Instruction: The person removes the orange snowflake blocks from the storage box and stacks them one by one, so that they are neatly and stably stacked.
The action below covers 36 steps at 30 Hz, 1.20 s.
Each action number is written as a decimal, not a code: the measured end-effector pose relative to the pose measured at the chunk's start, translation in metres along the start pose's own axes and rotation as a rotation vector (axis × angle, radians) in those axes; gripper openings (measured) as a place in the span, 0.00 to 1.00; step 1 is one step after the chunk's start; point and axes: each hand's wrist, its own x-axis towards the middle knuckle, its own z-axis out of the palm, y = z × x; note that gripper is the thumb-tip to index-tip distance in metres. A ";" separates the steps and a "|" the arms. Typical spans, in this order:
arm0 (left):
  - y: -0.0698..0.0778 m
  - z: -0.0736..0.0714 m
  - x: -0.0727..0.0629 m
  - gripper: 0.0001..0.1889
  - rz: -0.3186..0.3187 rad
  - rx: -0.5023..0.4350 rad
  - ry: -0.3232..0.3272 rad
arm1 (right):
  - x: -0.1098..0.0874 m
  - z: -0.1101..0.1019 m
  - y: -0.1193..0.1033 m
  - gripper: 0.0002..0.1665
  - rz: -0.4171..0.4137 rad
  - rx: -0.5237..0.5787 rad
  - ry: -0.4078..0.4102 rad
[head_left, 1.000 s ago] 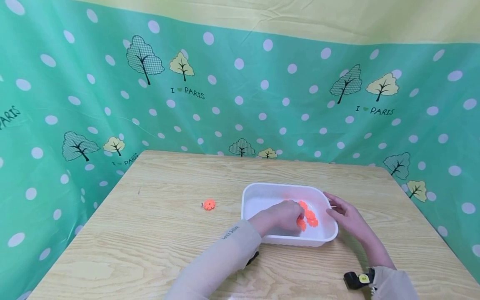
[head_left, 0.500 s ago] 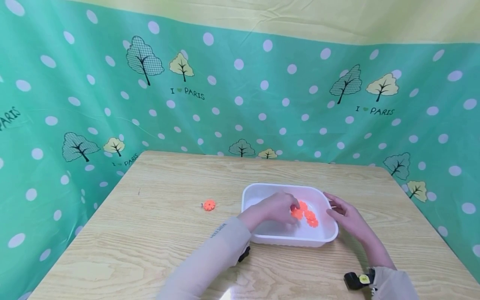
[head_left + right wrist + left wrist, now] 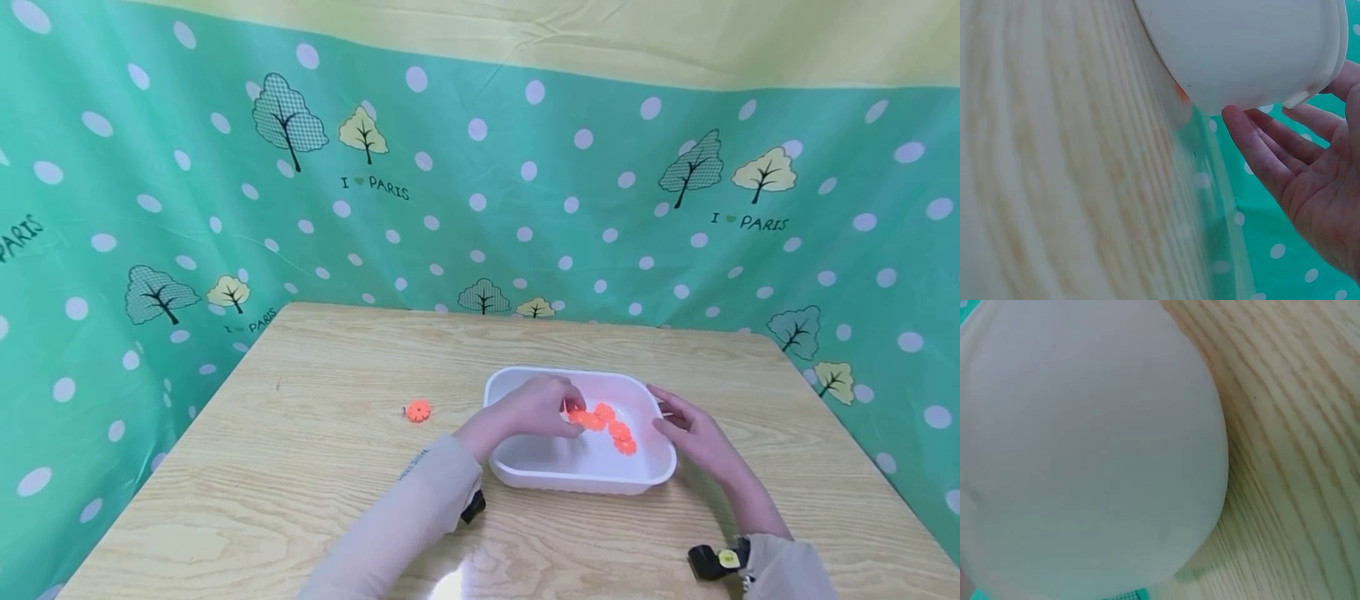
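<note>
A white plastic basin (image 3: 525,479) stands on the table, with several orange flower-shaped pieces (image 3: 621,431) strung in a bent row inside. My left hand (image 3: 536,407) reaches over the near left side and pinches the left-end piece of that row between thumb and fingers. At the basin's right end, my right hand (image 3: 693,429) holds the rim, thumb over it and fingers along the outer wall. The right wrist view shows those fingertips (image 3: 1232,115) right at the wall. Only the basin's outside (image 3: 1097,450) shows in the left wrist view; the left hand's fingers are hidden there.
One more orange flower-shaped piece (image 3: 418,411) lies on the wooden table (image 3: 337,358), left of the basin, with a small dark bit at its side. A green dotted curtain (image 3: 450,208) hangs behind the table and at its sides.
My left hand has drawn back leftward inside the basin, and orange pieces have come left with it. The right hand and the basin have stayed put.
</note>
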 end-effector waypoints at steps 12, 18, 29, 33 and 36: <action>-0.008 -0.008 -0.015 0.16 0.018 0.012 0.055 | 0.001 -0.001 0.000 0.32 -0.003 -0.010 -0.002; -0.014 -0.016 -0.022 0.16 0.009 0.011 0.096 | 0.001 0.000 0.001 0.32 0.001 -0.015 -0.001; -0.027 -0.025 -0.038 0.14 -0.058 -0.041 0.120 | 0.000 -0.001 -0.002 0.32 0.004 0.002 -0.007; -0.033 -0.029 -0.043 0.14 -0.073 -0.022 0.133 | 0.000 -0.002 -0.005 0.32 -0.009 0.021 -0.008; -0.038 -0.032 -0.048 0.14 -0.074 -0.006 0.147 | -0.001 -0.002 -0.005 0.32 -0.011 0.028 -0.010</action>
